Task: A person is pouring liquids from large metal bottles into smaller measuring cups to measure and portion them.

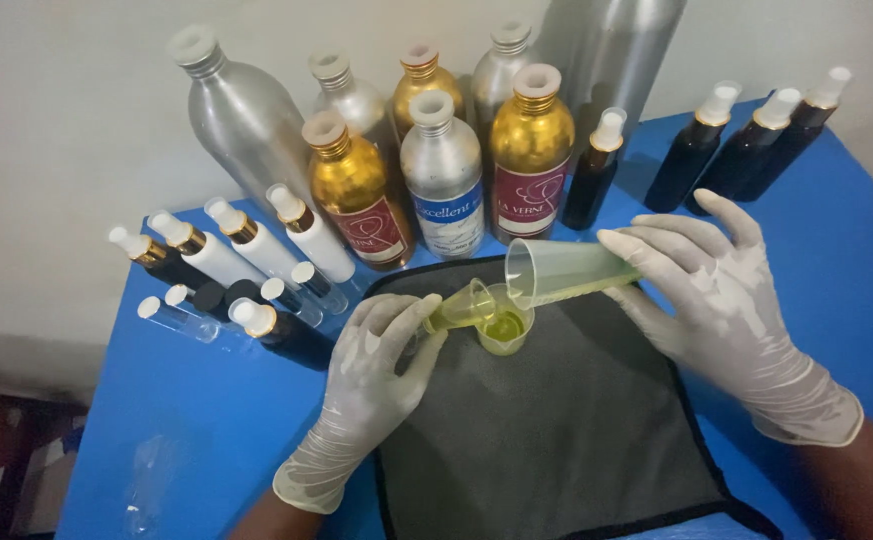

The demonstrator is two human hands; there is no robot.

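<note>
Pouring, in progress: left hand [377, 365] grasps a small tilted cup [464, 306], right hand [712, 290] grasps a larger tilted measuring cup [569, 270] — both tipped over the centre beaker [504, 330] (part-filled with yellow liquid) on the grey mat [557, 440]; spray bottles [747, 145] at one o'clock untouched.

The tall silver bottle [612, 55] is running off the top edge. The grey mat [557, 440] and blue desk [157, 400] are getting cut off at the bottom. Left-hand fingers [397, 330] are hiding part of the small cup [462, 308].
</note>
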